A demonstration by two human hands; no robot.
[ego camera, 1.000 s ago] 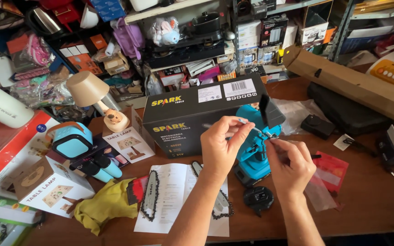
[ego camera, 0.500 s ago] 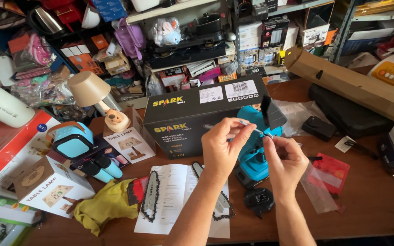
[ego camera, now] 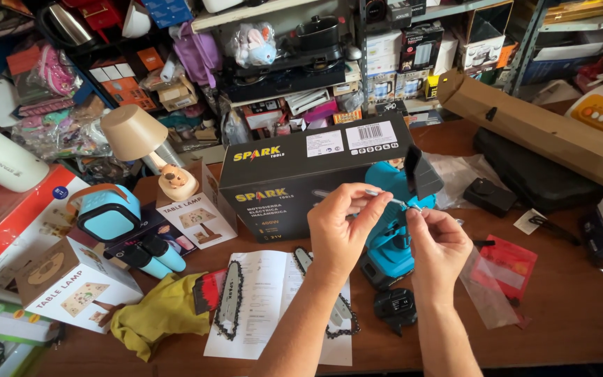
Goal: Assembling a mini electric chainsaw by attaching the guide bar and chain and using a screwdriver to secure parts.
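the left hand [ego camera: 340,227] and the right hand [ego camera: 437,244] are up above the brown wooden table [ego camera: 560,307], close together. between them is a thin silver metal tool [ego camera: 393,201], small and hard to see well. the left hand's thumb and first fingers are pinched shut on one end of it. the right hand's fingertips are pinched on the other end, with its other fingers curled in.

right behind the hands stands a bright blue plastic power saw body [ego camera: 396,230], sitting on the table and leaning by a big black cardboard box with yellow letters [ego camera: 294,174]. just below the blue saw lies a small black round plastic part [ego camera: 393,307]. under the left arm is a white paper leaflet [ego camera: 266,300], and a long flat saw bar with a black chain around it [ego camera: 230,300] lies on that paper. a second black chain [ego camera: 336,314] lies on it too, partly hidden by the arm.

to the right of the right hand is a clear plastic bag with a red card [ego camera: 500,276]. to the left lie a yellow cloth glove [ego camera: 158,321], a light blue square box with a brown strap [ego camera: 106,213], and a little tan lamp with a round shade [ego camera: 137,136].
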